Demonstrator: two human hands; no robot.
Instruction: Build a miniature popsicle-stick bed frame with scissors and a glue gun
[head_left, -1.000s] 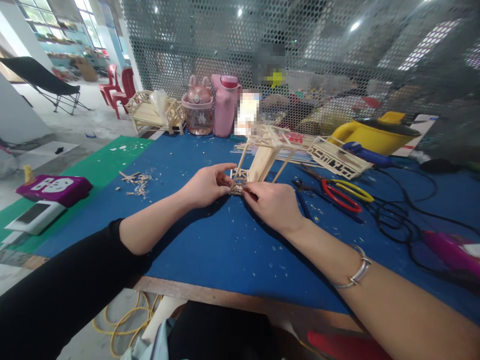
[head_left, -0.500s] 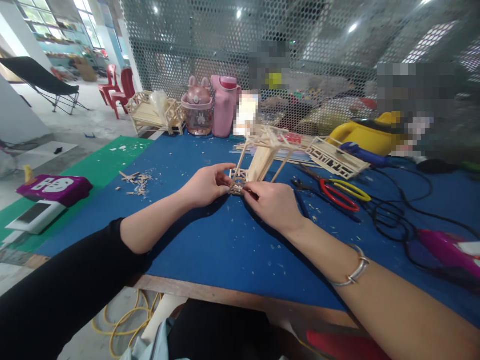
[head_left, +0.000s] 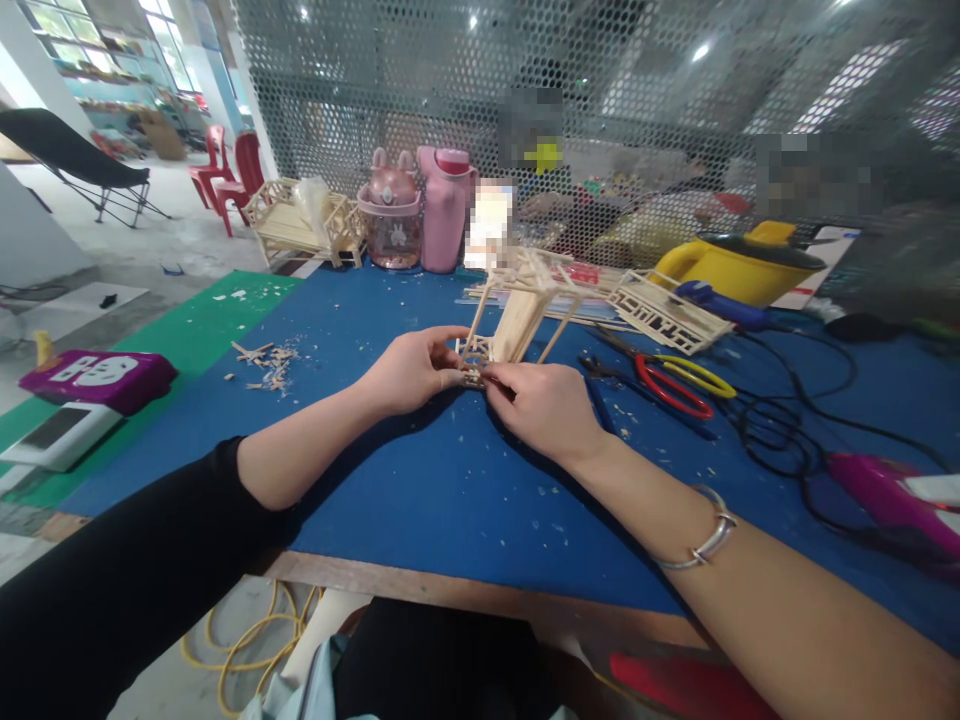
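Observation:
A small wooden stick model (head_left: 519, 326) with thin posts and a lattice railing stands on the blue tabletop between my hands. My left hand (head_left: 411, 370) pinches the left side of its low railing (head_left: 472, 377), thumb and fingers closed at the corner. Over the right end of the same railing, my right hand (head_left: 546, 402) is closed, its fingertips pressed against the wood. The exact grip of the right fingers is partly hidden by the hand itself.
Wood scraps (head_left: 270, 365) lie on the left. Red-and-yellow-handled pliers (head_left: 671, 388), black cable (head_left: 780, 425), a blue glue gun (head_left: 724, 305) and a yellow pot (head_left: 739, 272) are on the right. Behind stand a pink bottle (head_left: 444, 215), a clear pink jug (head_left: 394, 225) and another stick model (head_left: 304, 225).
The view has shifted slightly, so the background sits a little further left. Both hands keep their places on the stick model's railing.

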